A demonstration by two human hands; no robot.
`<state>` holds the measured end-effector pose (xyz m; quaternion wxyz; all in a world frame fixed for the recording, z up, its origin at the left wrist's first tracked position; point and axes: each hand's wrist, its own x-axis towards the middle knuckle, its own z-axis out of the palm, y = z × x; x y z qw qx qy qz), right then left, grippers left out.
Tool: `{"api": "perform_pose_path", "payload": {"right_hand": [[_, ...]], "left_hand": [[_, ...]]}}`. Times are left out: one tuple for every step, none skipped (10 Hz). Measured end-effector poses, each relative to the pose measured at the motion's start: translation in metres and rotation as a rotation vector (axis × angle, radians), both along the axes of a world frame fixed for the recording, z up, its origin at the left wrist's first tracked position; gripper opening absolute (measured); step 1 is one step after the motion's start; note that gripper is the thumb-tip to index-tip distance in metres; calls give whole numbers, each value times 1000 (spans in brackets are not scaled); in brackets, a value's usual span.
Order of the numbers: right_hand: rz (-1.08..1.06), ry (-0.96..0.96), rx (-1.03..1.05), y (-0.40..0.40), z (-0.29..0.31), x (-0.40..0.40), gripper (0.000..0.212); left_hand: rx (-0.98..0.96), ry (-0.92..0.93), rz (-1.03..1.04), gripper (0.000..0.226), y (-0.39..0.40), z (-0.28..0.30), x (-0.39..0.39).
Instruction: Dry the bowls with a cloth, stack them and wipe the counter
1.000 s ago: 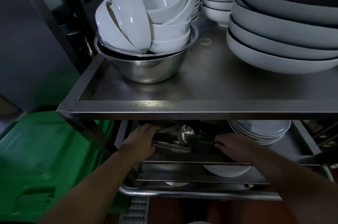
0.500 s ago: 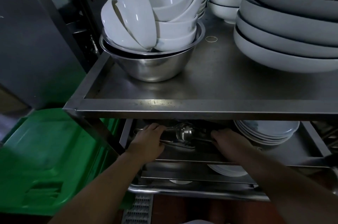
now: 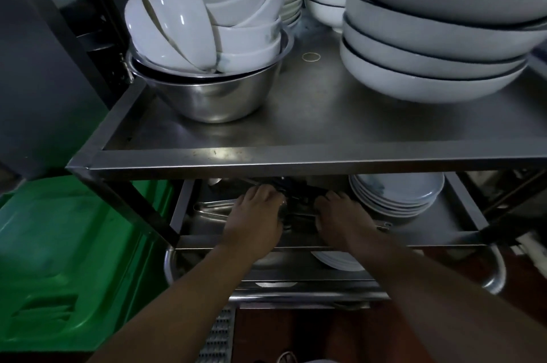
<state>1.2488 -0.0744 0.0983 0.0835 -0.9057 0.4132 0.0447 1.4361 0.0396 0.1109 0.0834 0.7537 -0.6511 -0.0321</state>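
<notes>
Steel shelf [image 3: 296, 125]: bowls [image 3: 207, 16] above both hands.

Dim light here; I'm at a steel trolley [image 3: 296, 159] with tiered shelves, a green plastic bin [image 3: 59, 268] to my left, reddish-brown floor [image 3: 296, 336] and a metal drain grate [image 3: 217, 339] below.

Two bare forearms, no sleeves, left grip [image 3: 254, 220], right grip [image 3: 340, 219].
</notes>
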Motion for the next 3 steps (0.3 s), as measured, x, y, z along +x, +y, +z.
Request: {"api": "perform_pose_path", "payload": {"right_hand": [[-16,-25,30,9,3,-15,42],[-27,-71,22,20,11,-39,38],[-34,-141,-24,23,19,-67,31]], "left_hand": [[-1,5,21,51,-3,9,-24],[12,-31,28,51,-2,18,-54],[4,-107,62,52,-4,28,-87]]}}
